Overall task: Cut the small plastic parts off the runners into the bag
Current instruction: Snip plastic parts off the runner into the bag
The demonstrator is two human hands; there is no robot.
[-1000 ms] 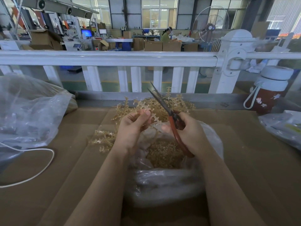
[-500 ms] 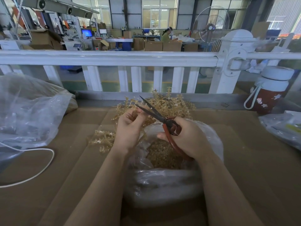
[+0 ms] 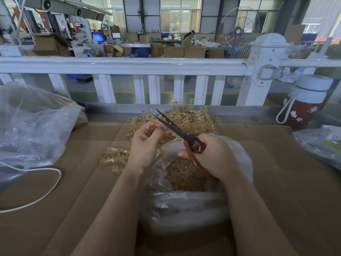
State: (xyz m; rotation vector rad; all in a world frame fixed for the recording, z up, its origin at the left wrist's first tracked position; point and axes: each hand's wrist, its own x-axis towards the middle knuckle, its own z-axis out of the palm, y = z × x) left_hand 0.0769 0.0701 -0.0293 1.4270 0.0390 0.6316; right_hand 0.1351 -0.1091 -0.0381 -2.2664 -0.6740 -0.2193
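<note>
One runner (image 3: 147, 131) of small amber parts is pinched in the curled fingers of the left hand (image 3: 145, 145), just above the mouth of the one clear bag (image 3: 238, 156) that holds a heap of cut parts (image 3: 184, 174). One pair of red-handled scissors (image 3: 186, 137) sits in the right hand (image 3: 215, 156), whose fingers curl through the loops; the blades stand slightly apart, tips just beyond the left fingertips. Two runner piles lie on the cardboard: one (image 3: 195, 119) beyond the fingers, one (image 3: 116, 157) left of the left wrist. Half a second ago the blades gaped wider; they have since narrowed at the runner.
</note>
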